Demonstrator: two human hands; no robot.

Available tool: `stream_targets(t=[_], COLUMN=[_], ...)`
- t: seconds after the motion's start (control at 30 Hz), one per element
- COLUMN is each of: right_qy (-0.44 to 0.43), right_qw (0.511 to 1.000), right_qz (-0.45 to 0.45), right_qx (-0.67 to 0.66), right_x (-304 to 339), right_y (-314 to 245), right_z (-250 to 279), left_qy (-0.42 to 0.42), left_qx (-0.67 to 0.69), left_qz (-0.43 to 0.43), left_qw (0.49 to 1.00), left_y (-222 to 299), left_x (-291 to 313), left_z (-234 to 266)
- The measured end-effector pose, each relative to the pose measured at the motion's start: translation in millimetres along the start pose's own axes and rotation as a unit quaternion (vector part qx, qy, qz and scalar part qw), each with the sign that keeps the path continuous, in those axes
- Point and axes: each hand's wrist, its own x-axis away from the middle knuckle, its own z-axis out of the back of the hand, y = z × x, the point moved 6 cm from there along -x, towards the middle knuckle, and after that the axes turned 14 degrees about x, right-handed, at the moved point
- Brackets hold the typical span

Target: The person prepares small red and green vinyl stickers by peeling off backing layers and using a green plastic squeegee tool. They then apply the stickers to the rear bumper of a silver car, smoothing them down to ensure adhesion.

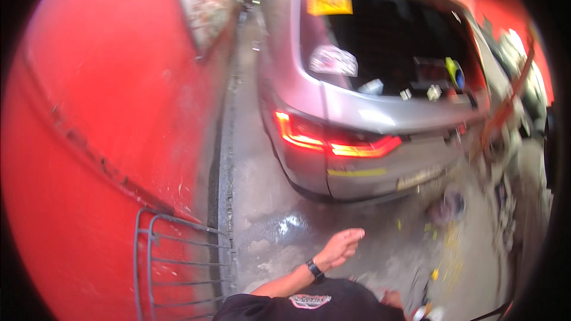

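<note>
My left hand (342, 248) reaches out in front of my black shirt, a dark watch (315, 270) on its wrist. Its fingers are bent and pressed together; whether something small sits between them cannot be made out. Beyond it, apart from the hand, stands the rear of a silver car (357, 110) with its red tail light (363, 146) lit. At the lower edge a blurred bit of my right arm or hand (392, 298) shows beside the shirt, its fingers not distinguishable. Near it is a small white and red object (429, 313), too smeared to name.
A red wall (119, 101) runs along the left, with a framed board (205, 12) against it. A dark metal rack (184, 261) stands at lower left. Wet grey concrete (262, 249) lies behind the car. A blurred round object (447, 205) and clutter (505, 202) are at right.
</note>
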Motion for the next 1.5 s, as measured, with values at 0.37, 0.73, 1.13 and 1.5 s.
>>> stream_targets(t=[0.37, 0.73, 1.13, 1.5], right_qy=[0.194, 0.191, 0.203, 0.220], right_qw=[0.956, 0.928, 0.906, 0.924], right_qz=[-0.199, -0.271, -0.307, -0.284], right_qx=[-0.090, -0.169, -0.209, -0.131], right_x=[22, -65, -331, -387], right_y=[99, 142, 223, 266], right_z=[-111, -169, -290, -355], left_qy=[0.071, 0.097, 0.197, 0.289], left_qx=[-0.047, -0.109, -0.068, -0.038], left_qz=[0.128, 0.270, 0.320, 0.324], left_qw=[0.988, 0.952, 0.924, 0.900], left_y=[-91, -215, -278, -293], left_x=[-40, -176, -247, -249], left_z=[-14, 33, 312, 398])
